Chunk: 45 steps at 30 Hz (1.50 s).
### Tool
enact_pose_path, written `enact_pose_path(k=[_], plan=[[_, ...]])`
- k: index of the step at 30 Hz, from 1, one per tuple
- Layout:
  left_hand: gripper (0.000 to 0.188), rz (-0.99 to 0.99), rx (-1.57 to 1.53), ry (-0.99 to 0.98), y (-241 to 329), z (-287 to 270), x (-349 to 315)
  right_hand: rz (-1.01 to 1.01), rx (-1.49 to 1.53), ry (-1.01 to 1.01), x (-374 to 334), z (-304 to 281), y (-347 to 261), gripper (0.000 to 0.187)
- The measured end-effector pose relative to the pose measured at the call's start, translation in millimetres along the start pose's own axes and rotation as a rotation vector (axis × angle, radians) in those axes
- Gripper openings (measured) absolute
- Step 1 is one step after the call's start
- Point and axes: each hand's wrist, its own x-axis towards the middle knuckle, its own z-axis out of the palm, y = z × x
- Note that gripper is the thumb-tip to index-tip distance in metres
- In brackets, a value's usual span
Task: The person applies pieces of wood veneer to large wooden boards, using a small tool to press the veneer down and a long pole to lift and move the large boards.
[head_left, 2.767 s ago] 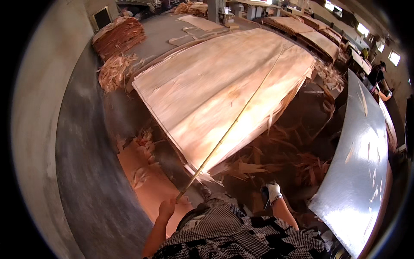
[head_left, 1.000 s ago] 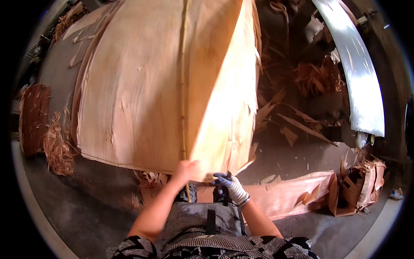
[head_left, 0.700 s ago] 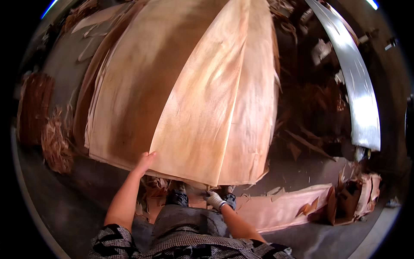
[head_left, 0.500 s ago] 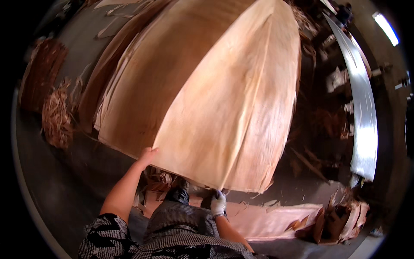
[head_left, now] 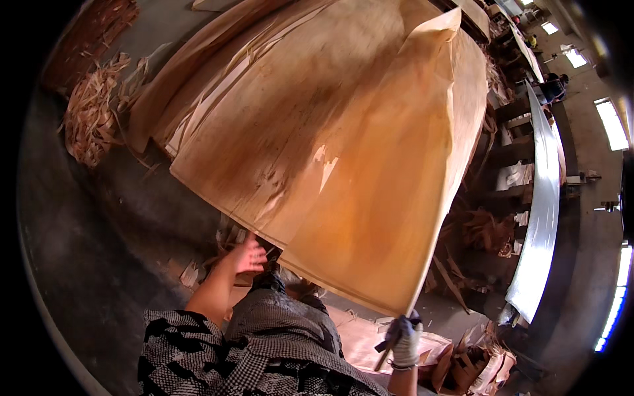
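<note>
A large thin sheet of wood veneer [head_left: 376,204] is lifted along its right side, its far end folded up and light glowing through it. It lies over a stack of veneer sheets [head_left: 264,125]. My right hand [head_left: 405,346], in a white glove with dark finger parts, grips the lifted sheet's near right corner. A thin brownish strip pokes out below that hand; I cannot tell what it is. My bare left hand [head_left: 248,256] is slightly blurred, fingers apart, just off the stack's near edge, holding nothing.
Shredded veneer strips [head_left: 92,115] are heaped at the left. Broken veneer pieces [head_left: 472,363] and a pale sheet [head_left: 356,333] lie on the floor near my feet. A long shiny metal-like strip [head_left: 541,218] runs along the right. A person [head_left: 553,87] is at the far right.
My right hand has moved right and outward, raising the veneer sheet's right side and turning it over leftward. My left hand has let go of the sheet's edge. The view has shifted.
</note>
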Motion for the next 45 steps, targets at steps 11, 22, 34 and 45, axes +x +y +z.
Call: enact_pose_path(k=[11, 22, 34, 45], plan=[[0.022, 0.531, -0.513, 0.071, 67.4, -12.9, -10.8, 0.041, 0.177, 0.260, 9.0, -54.8, 11.0, 0.015], [0.022, 0.291, -0.277, 0.116, -86.0, 58.9, -42.4, -0.057, 0.110, 0.343, -70.7, -172.2, 14.5, 0.011], [0.019, 0.134, -0.143, 0.029, -199.8, 228.8, 27.4, -0.069, 0.233, 0.353, -107.8, -398.3, 7.0, 0.015], [0.016, 0.049, 0.098, -0.158, -232.0, 557.8, 132.7, -0.253, 0.165, 0.541, -35.0, -659.4, -70.1, 0.011]])
